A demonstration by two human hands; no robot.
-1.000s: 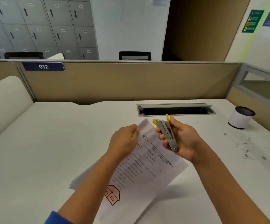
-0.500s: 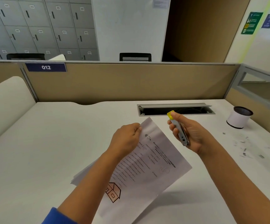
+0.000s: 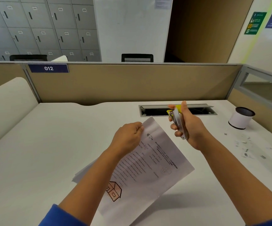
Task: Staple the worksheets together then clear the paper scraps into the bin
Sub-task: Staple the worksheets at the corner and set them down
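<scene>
At far left, a cream padded panel [image 3: 5, 101] borders the white worktop [image 3: 39, 144], and a blue "012" label [image 3: 48, 68] sits on the tan divider [image 3: 132, 82] behind it. Nearer the middle, the left hand [image 3: 128, 137] is closed in a pinching grip on the top corner of the worksheets [image 3: 150, 168], holding the stack lifted off the worktop. The stack's long axis runs diagonally, from the pinched corner up near the centre down toward the lower edge of the view; the printed side faces up, with a house drawing near the bottom, and more sheets fan out beneath at the left. Just right of that corner and clear of the paper, the right hand [image 3: 189, 129] is wrapped in a closed grip around the stapler [image 3: 178, 123]. The stapler stands nearly upright, its long axis tilted slightly, the yellow-tipped head pointing up and away from the person, the hinge end down by the palm. Behind it lies a grey cable slot [image 3: 202, 110] in the worktop. Further right, the bin [image 3: 241, 118], white with a dark rim, stands upright near the divider. Scraps [image 3: 246, 149] lie scattered on the worktop in front of the bin, well apart from the worksheets.
</scene>
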